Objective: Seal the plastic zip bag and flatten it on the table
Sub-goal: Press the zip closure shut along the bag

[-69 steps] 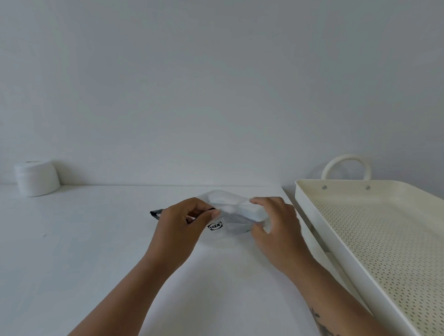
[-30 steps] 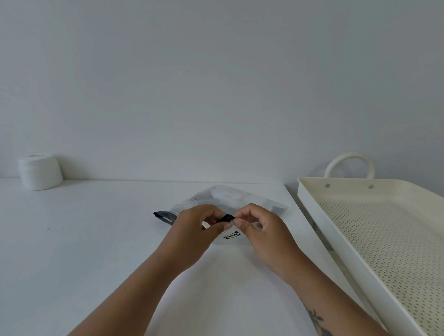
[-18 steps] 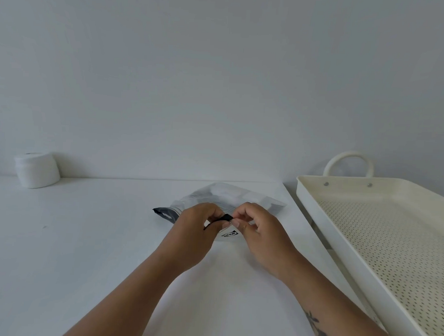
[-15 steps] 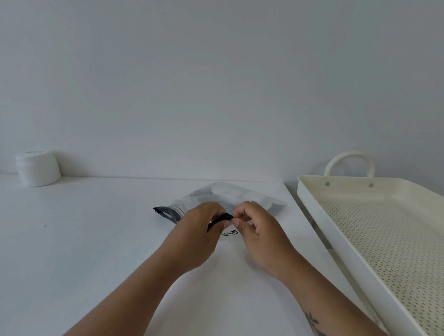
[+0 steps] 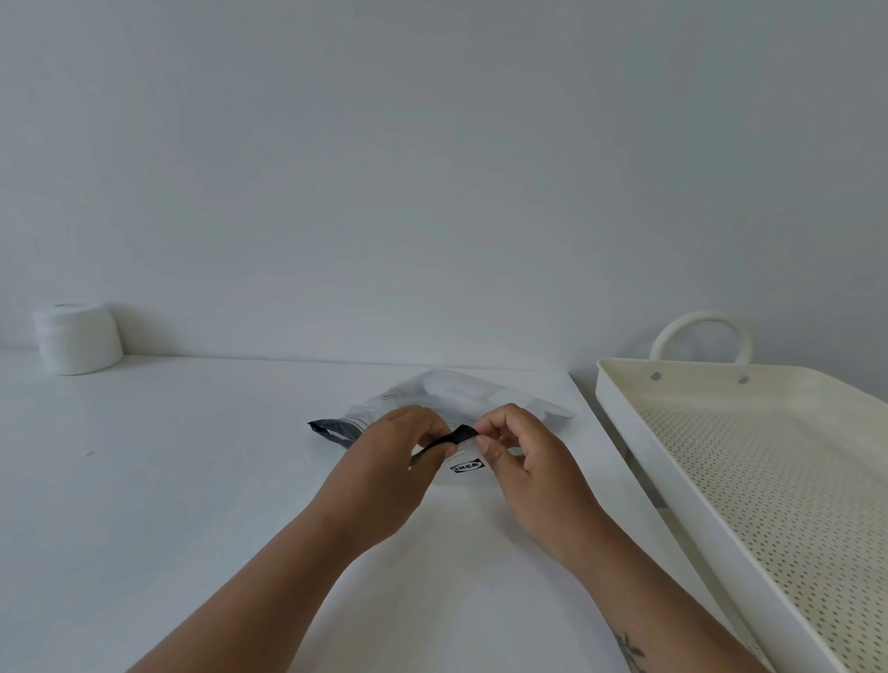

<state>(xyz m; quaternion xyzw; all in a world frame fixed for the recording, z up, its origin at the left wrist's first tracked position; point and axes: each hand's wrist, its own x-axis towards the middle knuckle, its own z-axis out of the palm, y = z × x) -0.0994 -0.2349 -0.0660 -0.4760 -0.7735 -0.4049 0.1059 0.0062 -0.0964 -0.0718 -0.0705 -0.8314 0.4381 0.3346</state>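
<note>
A clear plastic zip bag (image 5: 449, 395) with a black zip strip lies on the white table (image 5: 140, 500), a black logo printed near its front edge. My left hand (image 5: 389, 467) and my right hand (image 5: 525, 461) sit close together over the bag's front edge. Both pinch the black zip strip (image 5: 452, 437) between thumb and fingers, lifting its middle a little off the table. The strip's left end (image 5: 329, 428) pokes out past my left hand. The bag's far part looks puffed and wrinkled.
A cream perforated tray (image 5: 765, 456) with a loop handle stands just right of the table's edge. A white round container (image 5: 77, 337) sits at the back left by the wall.
My hands have come together from the bag's two sides onto the middle of the zip strip and now pinch it, raised slightly. The bag has sunk flatter.
</note>
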